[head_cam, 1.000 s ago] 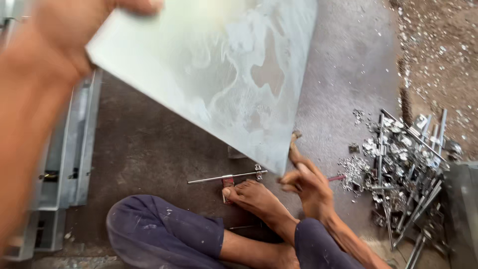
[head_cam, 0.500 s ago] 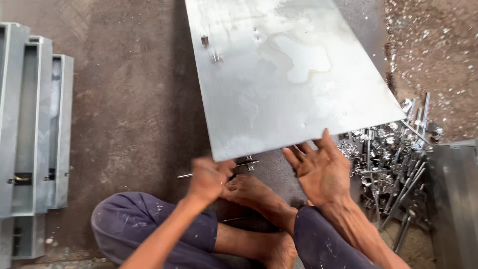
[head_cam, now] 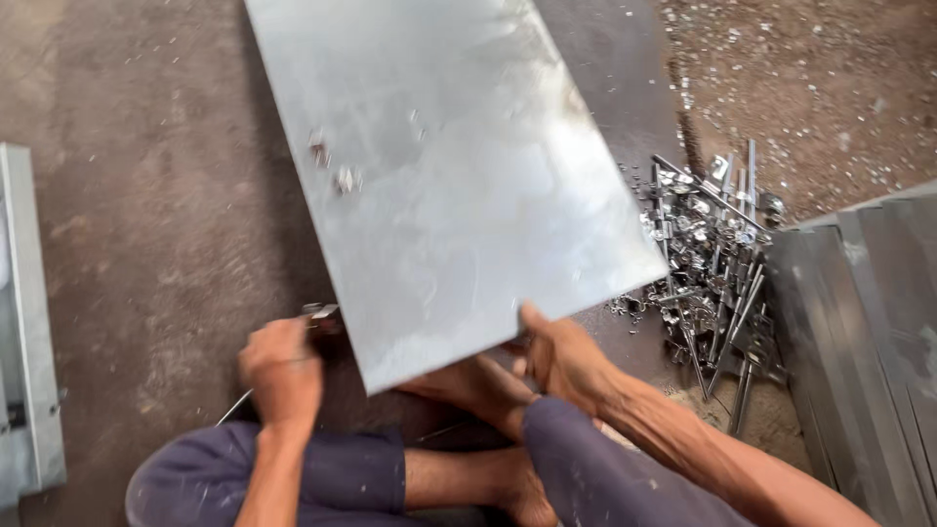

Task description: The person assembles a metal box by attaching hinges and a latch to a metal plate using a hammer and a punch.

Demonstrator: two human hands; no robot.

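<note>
Sheet: a large flat grey metal sheet [head_cam: 439, 176] is held tilted above the concrete floor [head_cam: 146, 215], its near edge low over the crossed legs [head_cam: 390, 478] of the seated person.
Left hand: the left hand [head_cam: 283, 371] is closed at the near left corner of the sheet; whether the fingers are clamped on the corner itself or on a small metal piece beside it cannot be told.
Right hand: the right hand [head_cam: 561, 356] is pressed against the near edge from beneath, thumb on top, so the edge is pinched.
Sheet relative to grip: nearly all of the sheet lies beyond the two hands, away from the body; only the near edge is supported.
Risk: with so much overhang, the far end could be judged likely to sag or swing, and the sheet could slip from the pinch.
Risk to body: the thin edge sits just above bare feet and fingers, so a slip could cut.
Surroundings: a pile of bolts and rods [head_cam: 712, 263] lies just right of the sheet; grey metal channels [head_cam: 29, 322] lie at the left.
</note>
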